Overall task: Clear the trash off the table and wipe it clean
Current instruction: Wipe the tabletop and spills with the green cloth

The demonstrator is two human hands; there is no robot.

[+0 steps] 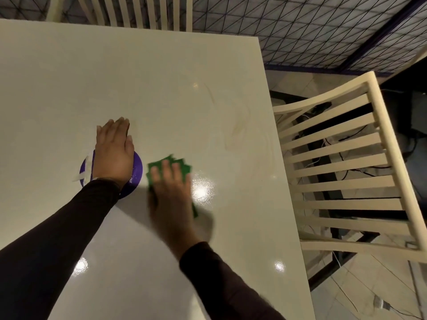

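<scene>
My right hand (172,199) lies flat, fingers straight, pressing the green cloth (171,166) onto the tabletop (69,77) near its middle. My left hand (114,151) rests spread on a purple disc (136,179) just beside it. Faint streaks (240,125) lie ahead toward the right edge, nearer my right hand.

Open table (161,72) stretches ahead; 1 chair (342,167) stands beside its right edge.

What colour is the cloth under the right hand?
Green; the cloth lies under the right hand, clearest in the head view.
</scene>
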